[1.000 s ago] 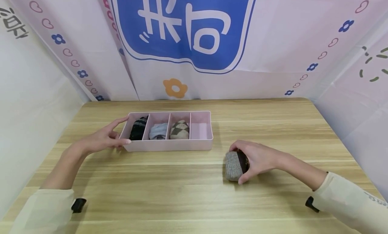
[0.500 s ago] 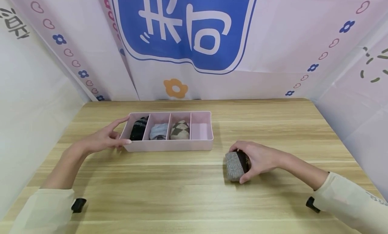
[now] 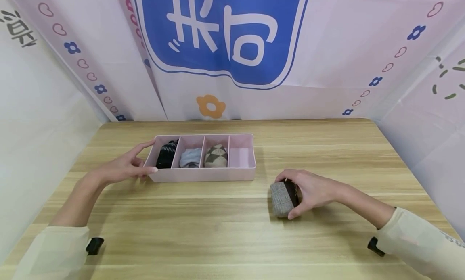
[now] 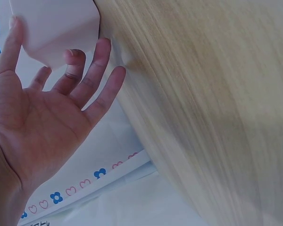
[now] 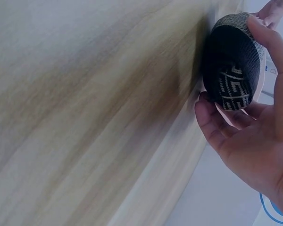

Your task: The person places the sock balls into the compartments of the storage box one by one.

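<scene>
A pink four-sided organizer box (image 3: 200, 175) with dividers lies lengthwise on the table. My left hand (image 3: 121, 166) holds its left end, thumb at the front corner and index finger at the back corner; the other fingers bend loosely beneath. From left, its compartments hold a black patterned sock (image 3: 167, 154), a light blue-grey sock (image 3: 190, 157) and a beige argyle sock (image 3: 216, 155); the rightmost one is bare. To the box's right, my right hand (image 3: 310, 189) grips a rolled sock (image 3: 281, 199), grey and dark with a pale woven pattern (image 5: 235, 88), low at the tabletop.
The wooden table (image 3: 218, 239) reaches back to a printed cloth backdrop (image 3: 308, 70) with a blue panel. White cloth walls stand at left and right. A black strap piece (image 3: 95, 246) hangs by the left sleeve, another (image 3: 375, 246) by the right.
Almost nothing differs. The whole head view has shifted by a few pixels; both hands keep their holds, and the box and socks stay in place.
</scene>
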`<state>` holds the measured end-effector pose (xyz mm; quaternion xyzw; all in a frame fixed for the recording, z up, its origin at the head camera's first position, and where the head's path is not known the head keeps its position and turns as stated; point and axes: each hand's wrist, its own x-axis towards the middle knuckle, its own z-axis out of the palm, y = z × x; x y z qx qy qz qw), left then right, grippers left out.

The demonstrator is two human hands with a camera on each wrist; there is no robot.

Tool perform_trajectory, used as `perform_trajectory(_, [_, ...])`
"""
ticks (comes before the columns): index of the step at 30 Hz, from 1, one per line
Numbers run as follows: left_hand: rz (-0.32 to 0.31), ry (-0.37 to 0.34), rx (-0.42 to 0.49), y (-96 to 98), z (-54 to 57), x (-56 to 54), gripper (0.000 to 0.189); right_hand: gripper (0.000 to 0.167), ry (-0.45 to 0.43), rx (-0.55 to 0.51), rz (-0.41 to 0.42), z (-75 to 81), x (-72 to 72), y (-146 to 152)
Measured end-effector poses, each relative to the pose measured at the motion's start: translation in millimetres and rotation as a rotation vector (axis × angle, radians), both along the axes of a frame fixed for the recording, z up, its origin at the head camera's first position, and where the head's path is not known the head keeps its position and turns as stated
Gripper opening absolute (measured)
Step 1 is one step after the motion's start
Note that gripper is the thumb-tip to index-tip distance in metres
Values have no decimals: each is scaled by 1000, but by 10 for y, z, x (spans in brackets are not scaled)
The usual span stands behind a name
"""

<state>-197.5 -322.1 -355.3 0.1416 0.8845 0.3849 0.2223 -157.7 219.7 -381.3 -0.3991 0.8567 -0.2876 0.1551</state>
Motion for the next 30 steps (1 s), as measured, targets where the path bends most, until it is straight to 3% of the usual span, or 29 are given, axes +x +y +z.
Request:
perform_trajectory(9, [3,-4,-1,1,12,4,95,83,-11,-18,-18,34,-23,3])
perform_trajectory(18, [11,-8,2,1,-3,0,96,82,-25,-33,-17,169,-88,5])
perform_trajectory(30, [14,-8,-13,15,22,9,96,84,41,-59,-20,358,-185,0])
